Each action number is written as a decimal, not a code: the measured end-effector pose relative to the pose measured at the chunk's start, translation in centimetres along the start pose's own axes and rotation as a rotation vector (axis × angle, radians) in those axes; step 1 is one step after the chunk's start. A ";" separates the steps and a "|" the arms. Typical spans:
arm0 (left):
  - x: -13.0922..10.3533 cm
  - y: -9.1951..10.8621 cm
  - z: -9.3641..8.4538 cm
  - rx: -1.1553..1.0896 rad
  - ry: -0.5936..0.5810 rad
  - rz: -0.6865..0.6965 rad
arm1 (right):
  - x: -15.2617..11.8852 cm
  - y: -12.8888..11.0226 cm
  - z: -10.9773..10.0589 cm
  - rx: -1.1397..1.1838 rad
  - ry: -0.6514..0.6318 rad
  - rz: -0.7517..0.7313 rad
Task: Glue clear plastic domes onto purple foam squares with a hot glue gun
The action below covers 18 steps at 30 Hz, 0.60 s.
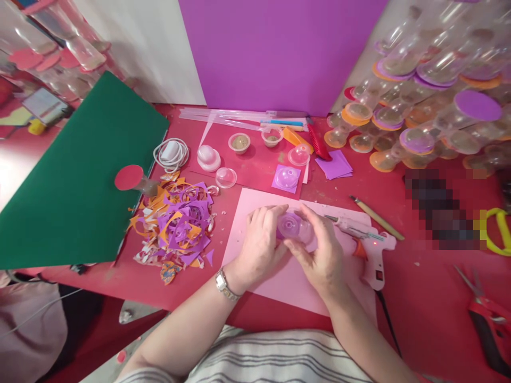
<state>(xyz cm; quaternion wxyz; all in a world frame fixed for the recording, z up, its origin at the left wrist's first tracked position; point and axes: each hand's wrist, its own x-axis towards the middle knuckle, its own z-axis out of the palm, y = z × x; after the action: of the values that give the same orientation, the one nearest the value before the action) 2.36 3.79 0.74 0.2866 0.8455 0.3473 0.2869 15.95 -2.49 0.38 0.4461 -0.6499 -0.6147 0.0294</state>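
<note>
Over a pale pink sheet (239,250), both my hands are closed around a clear plastic dome (290,225) with purple showing through it. My left hand (259,234) grips the dome from the left, fingers curved over its far side. From the right, my right hand (321,247) holds it between thumb and fingers. Parts of the dome are hidden behind my fingers. A white hot glue gun (369,250) lies just right of my right hand, its small red light lit. Beyond my hands, another clear dome (286,178) sits on a purple paper square (276,183).
Orange and purple paper scraps (183,223) are heaped at left, beside a leaning green board (80,186). Small cups of sand-like grains (239,142) stand behind. Stacked clear plastic pieces (419,106) fill the right back. Red-handled pliers (489,324) and a pencil-like stick (377,217) lie right.
</note>
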 end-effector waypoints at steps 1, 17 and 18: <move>0.0 0.0 0.0 -0.010 0.014 0.003 | -0.1 0.0 0.0 -0.002 0.013 -0.001; 0.1 0.5 -1.1 -0.111 -0.069 0.059 | 0.3 -0.6 -0.6 0.075 -0.030 -0.091; 0.1 0.5 -1.0 -0.101 -0.065 0.062 | 0.3 -0.6 -0.6 0.079 -0.037 -0.086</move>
<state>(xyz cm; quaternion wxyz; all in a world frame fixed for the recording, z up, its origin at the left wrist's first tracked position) 1.95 3.86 1.72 0.3312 0.8491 0.2966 0.2852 15.91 -2.64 1.29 0.4606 -0.6041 -0.6487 0.0463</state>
